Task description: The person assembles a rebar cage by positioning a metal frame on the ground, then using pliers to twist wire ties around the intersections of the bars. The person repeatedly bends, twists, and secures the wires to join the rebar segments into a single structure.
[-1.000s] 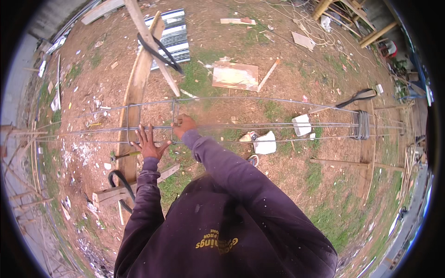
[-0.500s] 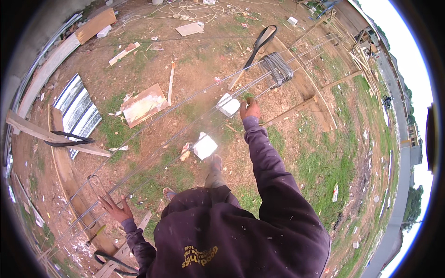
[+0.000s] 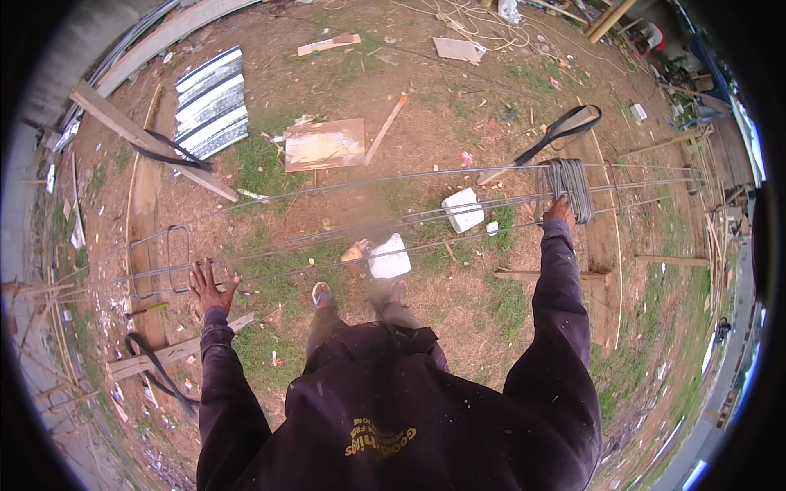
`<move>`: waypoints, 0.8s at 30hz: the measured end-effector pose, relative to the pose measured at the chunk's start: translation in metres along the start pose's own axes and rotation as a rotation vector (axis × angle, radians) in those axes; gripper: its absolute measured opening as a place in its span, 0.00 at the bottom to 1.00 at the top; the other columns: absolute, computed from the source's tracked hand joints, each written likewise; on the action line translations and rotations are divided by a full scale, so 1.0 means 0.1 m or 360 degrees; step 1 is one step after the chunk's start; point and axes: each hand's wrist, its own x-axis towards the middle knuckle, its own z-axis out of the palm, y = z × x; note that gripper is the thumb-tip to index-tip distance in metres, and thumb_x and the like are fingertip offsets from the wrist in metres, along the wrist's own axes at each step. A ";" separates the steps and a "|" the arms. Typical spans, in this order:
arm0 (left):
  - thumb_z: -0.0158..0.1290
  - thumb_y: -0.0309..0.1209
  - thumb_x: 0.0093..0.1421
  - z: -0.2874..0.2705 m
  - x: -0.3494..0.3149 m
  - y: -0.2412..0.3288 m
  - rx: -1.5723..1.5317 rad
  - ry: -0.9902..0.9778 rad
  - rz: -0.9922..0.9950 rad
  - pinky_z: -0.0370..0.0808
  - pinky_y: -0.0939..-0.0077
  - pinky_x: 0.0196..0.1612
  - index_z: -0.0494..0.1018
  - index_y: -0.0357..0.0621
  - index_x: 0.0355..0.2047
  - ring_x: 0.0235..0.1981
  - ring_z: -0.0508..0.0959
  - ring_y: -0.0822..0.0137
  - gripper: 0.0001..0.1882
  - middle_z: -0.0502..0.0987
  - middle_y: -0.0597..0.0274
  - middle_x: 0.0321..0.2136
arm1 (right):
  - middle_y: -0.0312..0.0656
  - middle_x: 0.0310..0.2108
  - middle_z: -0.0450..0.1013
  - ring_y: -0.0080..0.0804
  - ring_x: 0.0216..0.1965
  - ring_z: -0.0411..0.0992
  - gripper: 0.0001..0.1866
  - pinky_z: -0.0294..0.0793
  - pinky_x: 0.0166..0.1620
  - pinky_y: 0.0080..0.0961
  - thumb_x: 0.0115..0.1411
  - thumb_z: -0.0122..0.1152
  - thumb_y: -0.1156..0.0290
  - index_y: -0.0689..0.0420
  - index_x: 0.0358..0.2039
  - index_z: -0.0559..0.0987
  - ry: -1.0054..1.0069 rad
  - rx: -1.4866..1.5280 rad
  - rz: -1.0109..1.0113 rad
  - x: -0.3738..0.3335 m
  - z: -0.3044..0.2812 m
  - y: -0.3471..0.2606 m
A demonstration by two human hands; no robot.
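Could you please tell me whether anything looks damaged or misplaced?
The flat board on the ground is blotched, looking worn; a white block by the right foot looks like stray debris. The metal bundle at the right hand shows nothing odd.

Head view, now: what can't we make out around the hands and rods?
All in the head view:
Right hand: its grip on the wire-loop bundle, hidden by the hand's back.
Left hand: any palm contact, hidden under the hand.
Steel rods: left ends, too small near the rim.
Dark top: shoulders, cut off by lower edge.
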 end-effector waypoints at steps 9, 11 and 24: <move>0.55 0.78 0.37 -0.29 -0.06 -0.04 -0.0082 -0.0002 -0.0023 0.34 0.31 0.67 0.47 0.64 0.72 0.72 0.39 0.42 0.66 0.38 0.50 0.73 | 0.57 0.37 0.76 0.58 0.39 0.77 0.18 0.80 0.40 0.49 0.47 0.61 0.74 0.60 0.41 0.75 -0.0271 0.0226 -0.0449 -0.06 0.06 -0.40; 0.53 0.81 0.35 -0.32 -0.04 -0.08 -0.0106 -0.0026 -0.0021 0.33 0.29 0.66 0.46 0.64 0.72 0.72 0.38 0.42 0.68 0.38 0.51 0.73 | 0.51 0.33 0.75 0.44 0.28 0.78 0.17 0.80 0.15 0.34 0.48 0.56 0.82 0.62 0.41 0.75 -0.0685 0.0968 -0.0193 -0.52 -0.02 -0.85; 0.54 0.82 0.31 -0.24 0.09 -0.44 -0.0142 0.0056 0.0033 0.27 0.29 0.66 0.44 0.66 0.72 0.73 0.34 0.43 0.70 0.37 0.51 0.73 | 0.47 0.23 0.76 0.34 0.22 0.78 0.08 0.82 0.24 0.31 0.60 0.62 0.76 0.65 0.34 0.72 -0.1816 0.1958 -0.0673 -4.18 -0.96 -4.61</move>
